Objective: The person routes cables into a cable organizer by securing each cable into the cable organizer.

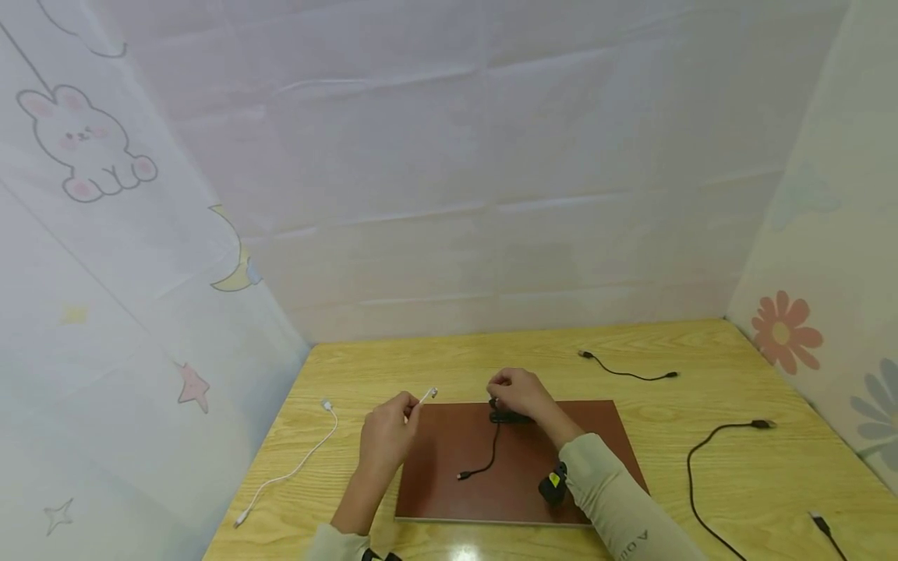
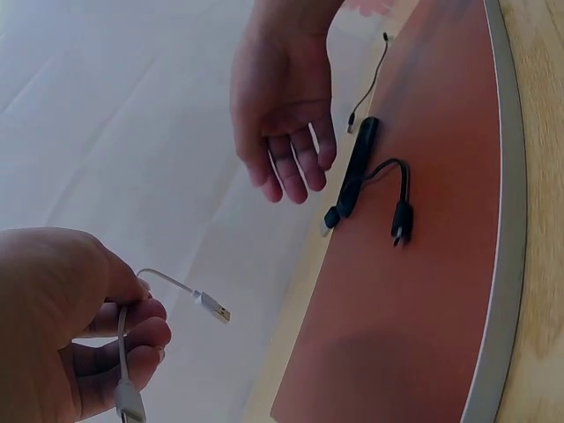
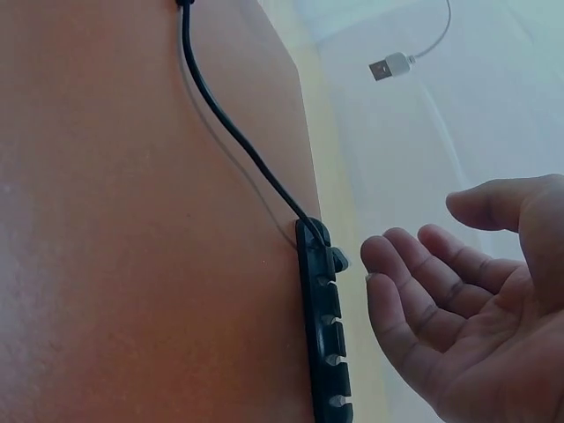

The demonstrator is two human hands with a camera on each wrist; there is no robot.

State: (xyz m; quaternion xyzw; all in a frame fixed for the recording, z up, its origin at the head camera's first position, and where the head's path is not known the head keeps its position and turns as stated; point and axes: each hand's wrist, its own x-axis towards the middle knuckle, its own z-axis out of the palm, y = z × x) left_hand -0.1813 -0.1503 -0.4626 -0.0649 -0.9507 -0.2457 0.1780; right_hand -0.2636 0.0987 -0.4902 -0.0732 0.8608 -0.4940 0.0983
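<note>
A pale printed cloth [image 1: 491, 257] forms the background. Below it stands a wood-grain table [image 1: 400, 366] carrying a reddish-brown board [image 1: 505, 499]. The right hand [image 1: 519, 393] is over the board's far edge, fingers loosely bent, holding nothing that the wrist views show. The left hand [image 1: 384, 436] is above the board's left side and pinches a white cable [image 2: 123, 348] between thumb and fingers.

Locate the black notched strip [image 2: 357, 167]: it lies at the board's far edge, long axis left to right along that edge. Reference relation: from the left hand the strip lies to the right; the right hand is nearer, just beside it. A black cable [image 3: 233, 132] sits in the strip's left-end notch, its tail running over the board; further notches along the strip show without cable. The USB plug [image 2: 213, 307] of the white cable hangs free, well apart from the strip.

Visibility limits: in the head view, the right hand and wrist hide part of the strip. In the right wrist view, the strip's lower end is cut off, so the notch count cannot be confirmed. The left fingers cover part of the white cable.
</note>
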